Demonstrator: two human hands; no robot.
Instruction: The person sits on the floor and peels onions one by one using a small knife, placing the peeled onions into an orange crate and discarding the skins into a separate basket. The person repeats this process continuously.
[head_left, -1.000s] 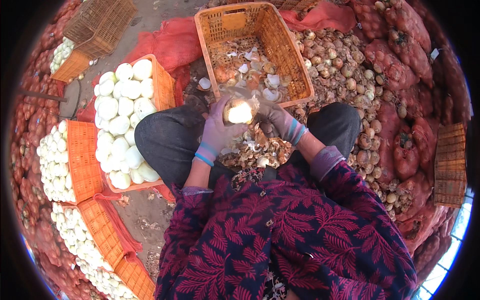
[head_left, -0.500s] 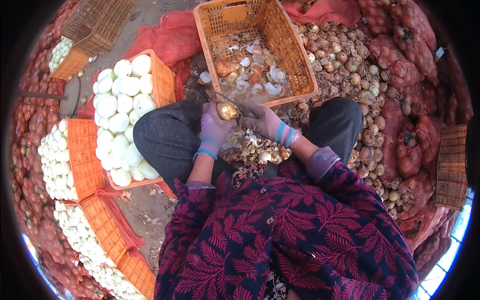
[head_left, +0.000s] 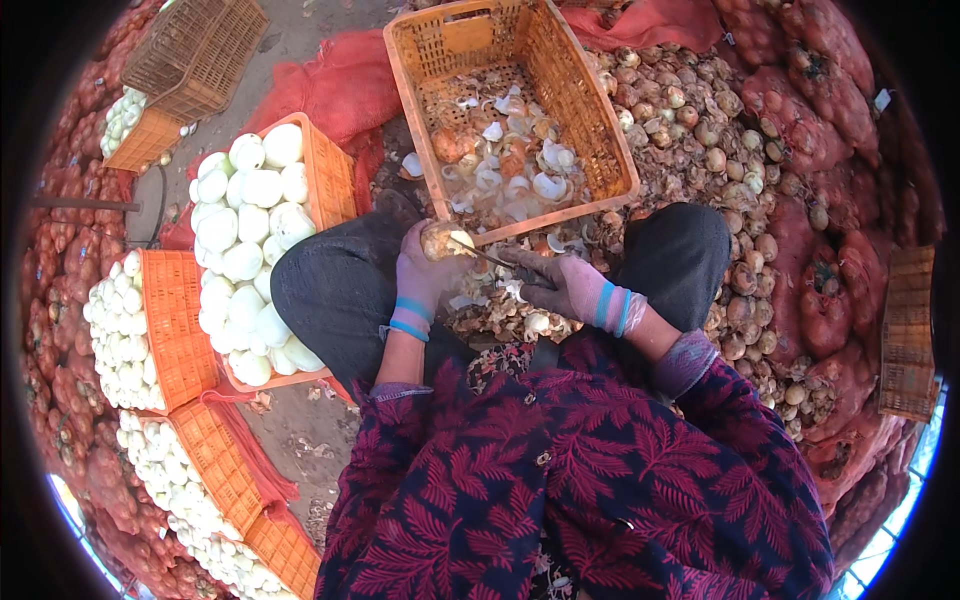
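My left hand [head_left: 423, 272], in a pale lilac glove with blue cuff, is closed around a partly peeled onion [head_left: 441, 240], pale on its right side. My right hand [head_left: 572, 285], similarly gloved with darkened fingertips, grips a thin knife [head_left: 486, 256] whose blade reaches to that onion's pale side. Loose skins [head_left: 500, 320] lie below my hands between my bent knees. Just beyond them, an orange crate [head_left: 608, 125] holds scattered peels and skins. Left of my knee stands another crate [head_left: 330, 170], heaped with white peeled onions [head_left: 241, 260].
More orange crates [head_left: 176, 320] of peeled onions line the left, with stacked crates [head_left: 180, 60] behind. Loose unpeeled onions [head_left: 685, 115] spread at the right beside red mesh sacks [head_left: 825, 300] and a crate [head_left: 905, 330]. Red netting [head_left: 330, 80] lies beyond the peeled onions.
My left hand and the onion have shifted slightly left and up. My right hand has moved right, away from the onion, exposing more of the knife blade between them.
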